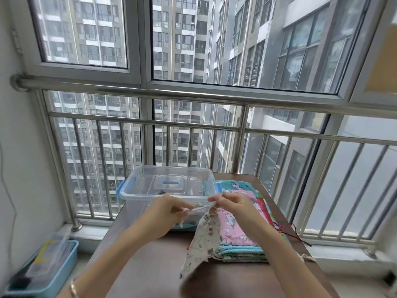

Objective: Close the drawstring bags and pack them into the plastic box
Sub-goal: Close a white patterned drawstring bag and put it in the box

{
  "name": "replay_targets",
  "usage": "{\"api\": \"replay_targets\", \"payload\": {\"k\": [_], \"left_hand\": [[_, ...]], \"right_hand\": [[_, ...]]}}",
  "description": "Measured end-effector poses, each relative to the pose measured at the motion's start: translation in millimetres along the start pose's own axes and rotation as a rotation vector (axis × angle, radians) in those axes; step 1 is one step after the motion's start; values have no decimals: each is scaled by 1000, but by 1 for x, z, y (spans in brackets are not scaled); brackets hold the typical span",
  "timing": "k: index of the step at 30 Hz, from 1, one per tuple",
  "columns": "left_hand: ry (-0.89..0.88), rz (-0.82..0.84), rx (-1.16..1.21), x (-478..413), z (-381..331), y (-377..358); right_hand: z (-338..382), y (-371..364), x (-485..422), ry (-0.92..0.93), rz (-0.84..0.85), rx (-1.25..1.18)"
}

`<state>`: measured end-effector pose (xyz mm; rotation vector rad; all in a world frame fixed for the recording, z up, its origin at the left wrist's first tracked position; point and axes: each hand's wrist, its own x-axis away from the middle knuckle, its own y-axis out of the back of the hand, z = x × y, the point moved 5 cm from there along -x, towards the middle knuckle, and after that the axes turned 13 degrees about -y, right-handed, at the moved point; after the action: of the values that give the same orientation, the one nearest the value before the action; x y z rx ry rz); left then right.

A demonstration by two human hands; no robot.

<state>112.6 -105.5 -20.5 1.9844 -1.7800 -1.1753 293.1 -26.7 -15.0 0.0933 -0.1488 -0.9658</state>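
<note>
While both hands pull the cord apart, the white printed bag (204, 237) hangs just in front of the plastic box (167, 190), its neck gathered. Left hand (169, 208) fingers pinch one cord end; right hand (231, 202) fingers pinch the other at the bag's mouth.

Risks, as judgement: cord slipping from a pinch; uneven pull leaving the mouth half open; the swinging bag dragging the stack of bags (240, 239) right of the box.

Brown bench (154, 265), smooth. Behind the box: steel railing (193, 125), windows, tower blocks. Blue bin (45, 267) on the floor, left of the box.
</note>
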Motion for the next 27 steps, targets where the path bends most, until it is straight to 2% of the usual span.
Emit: {"api": "replay_targets", "payload": {"k": [3, 5, 8, 14, 16, 19, 23, 25, 27], "left_hand": [[14, 124, -61, -2, 5, -3], [2, 170, 54, -6, -5, -15], [5, 120, 238, -13, -13, -27], [43, 35, 326, -18, -7, -28], [40, 38, 332, -17, -7, -28], [11, 62, 258, -16, -6, -30], [-35, 63, 38, -15, -13, -32], [-69, 54, -23, -14, -16, -30], [-89, 59, -65, -13, -15, -28]], "right_hand": [[-3, -11, -1, 9, 25, 38], [-3, -17, -3, 29, 35, 47], [0, -19, -4, 45, 34, 32], [-5, -13, -5, 29, 102, 0], [-7, -10, -4, 84, 24, 79], [-5, -13, 0, 234, -151, 272], [-2, -20, 4, 400, -257, 506], [-5, -20, 3, 392, -260, 556], [-7, -17, -1, 285, -254, 477]]}}
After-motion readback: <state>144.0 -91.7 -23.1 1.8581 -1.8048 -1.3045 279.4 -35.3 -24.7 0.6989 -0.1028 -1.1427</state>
